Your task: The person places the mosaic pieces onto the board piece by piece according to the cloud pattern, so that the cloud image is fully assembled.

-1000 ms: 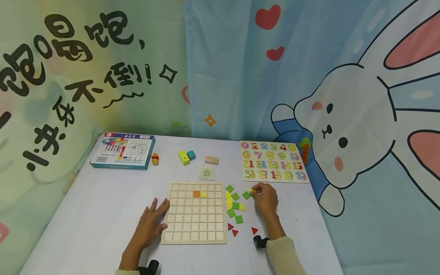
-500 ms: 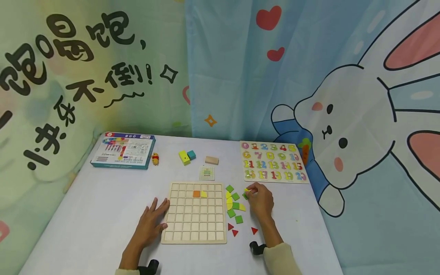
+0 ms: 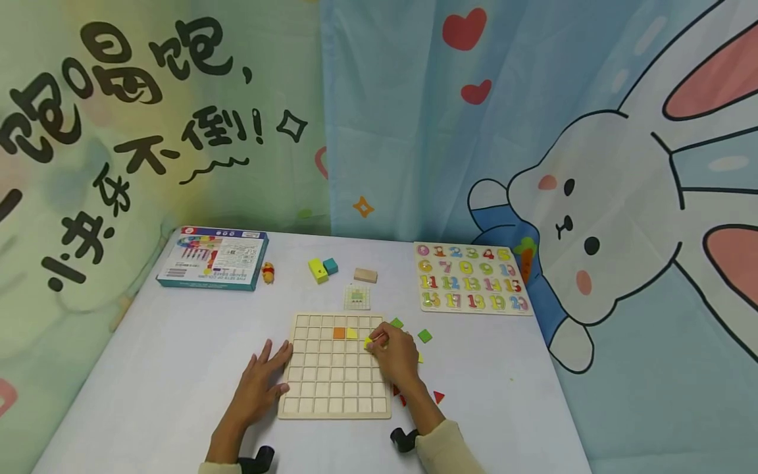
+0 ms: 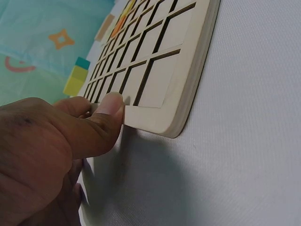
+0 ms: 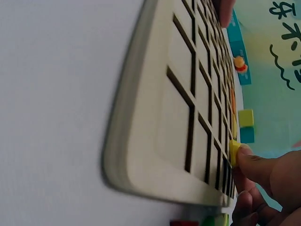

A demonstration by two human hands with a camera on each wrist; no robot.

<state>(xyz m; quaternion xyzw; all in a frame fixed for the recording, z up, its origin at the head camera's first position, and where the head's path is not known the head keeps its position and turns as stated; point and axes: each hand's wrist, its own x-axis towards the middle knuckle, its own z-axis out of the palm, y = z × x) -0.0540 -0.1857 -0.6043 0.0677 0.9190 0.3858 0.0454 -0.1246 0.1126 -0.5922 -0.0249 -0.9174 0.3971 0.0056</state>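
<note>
A wooden grid board [image 3: 322,375] lies flat on the white table, with an orange tile [image 3: 339,333] and a yellow tile [image 3: 352,334] in neighbouring cells of its upper part. My left hand [image 3: 256,388] rests at the board's left edge, fingers extended and spread; in the left wrist view its thumb [image 4: 110,104] lies on the rim. Between thumb and fingers my right hand [image 3: 395,359] pinches a yellow piece [image 5: 233,151] over the board's upper right cells. That hand covers most of the loose pieces beside the board. A green tile [image 3: 425,336] and a red triangle [image 3: 438,397] show to its right.
Behind the board lie a small pattern card [image 3: 357,297], a wooden block [image 3: 365,275], yellow-green blocks [image 3: 318,270] and a teal block [image 3: 330,265]. A number puzzle [image 3: 470,280] sits back right; a flat box [image 3: 213,258] and small figurine [image 3: 268,272] are back left.
My right hand has carried the yellow piece leftward, from near the separate green tile to over the board. My left hand has stayed at the board's edge.
</note>
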